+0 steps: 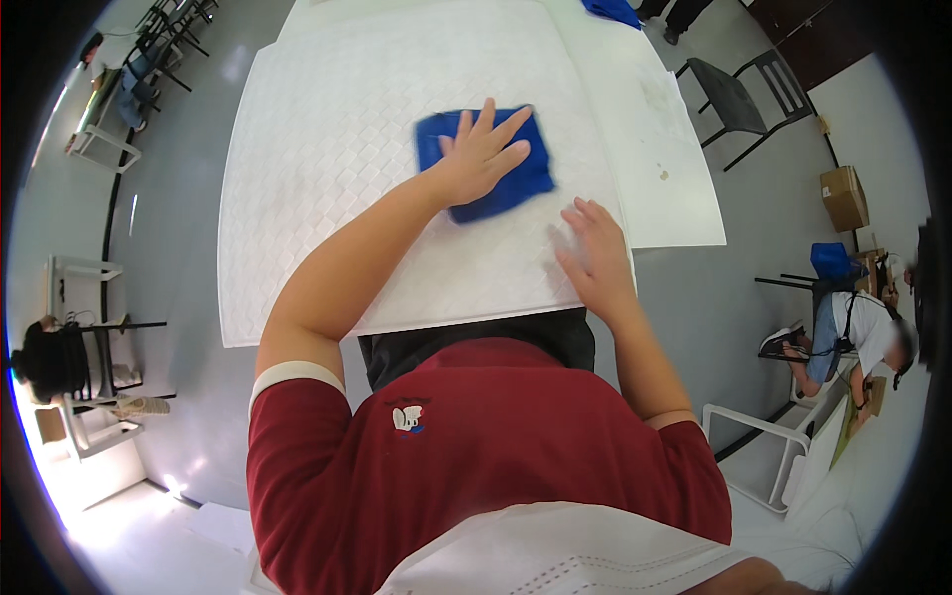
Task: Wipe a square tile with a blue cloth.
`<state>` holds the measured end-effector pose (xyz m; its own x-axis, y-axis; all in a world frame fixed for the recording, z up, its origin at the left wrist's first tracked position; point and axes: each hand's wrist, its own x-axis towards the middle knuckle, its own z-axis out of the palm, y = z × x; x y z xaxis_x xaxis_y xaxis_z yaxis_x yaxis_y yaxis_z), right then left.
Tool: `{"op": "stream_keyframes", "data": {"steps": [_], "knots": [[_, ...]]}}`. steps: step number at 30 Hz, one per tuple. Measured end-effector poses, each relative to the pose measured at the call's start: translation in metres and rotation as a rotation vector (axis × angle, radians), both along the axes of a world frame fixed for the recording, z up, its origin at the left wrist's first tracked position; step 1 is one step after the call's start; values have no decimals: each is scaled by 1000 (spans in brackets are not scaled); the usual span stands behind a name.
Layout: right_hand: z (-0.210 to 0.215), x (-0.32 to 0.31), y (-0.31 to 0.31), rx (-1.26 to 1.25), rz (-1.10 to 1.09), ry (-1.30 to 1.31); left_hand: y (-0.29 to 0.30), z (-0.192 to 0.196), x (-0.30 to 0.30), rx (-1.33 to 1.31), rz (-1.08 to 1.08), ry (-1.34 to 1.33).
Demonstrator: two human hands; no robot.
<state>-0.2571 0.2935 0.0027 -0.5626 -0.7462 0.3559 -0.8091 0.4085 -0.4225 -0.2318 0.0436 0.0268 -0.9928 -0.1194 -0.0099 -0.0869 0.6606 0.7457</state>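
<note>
A white table point(666, 149) carries a white quilted mat point(327, 198); a blue cloth point(516, 183) lies on the mat, another blue cloth point(613, 10) at the table's far edge.

White quilted panel point(327, 198) lies bare left of the blue cloth point(496, 183).

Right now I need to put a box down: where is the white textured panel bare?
Bare: the white textured panel left of the blue cloth and the left hand. Taken: the near right edge, under the right hand.

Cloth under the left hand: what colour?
Solid blue cloth, no visible pattern, pressed flat by the left hand. The head view shows it best.
</note>
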Motion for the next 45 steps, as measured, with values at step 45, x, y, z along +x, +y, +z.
{"op": "stream_keyframes", "data": {"steps": [45], "knots": [[17,-77,-77,13,-169,296,-156,-50,313,-435,1112,-233]]}}
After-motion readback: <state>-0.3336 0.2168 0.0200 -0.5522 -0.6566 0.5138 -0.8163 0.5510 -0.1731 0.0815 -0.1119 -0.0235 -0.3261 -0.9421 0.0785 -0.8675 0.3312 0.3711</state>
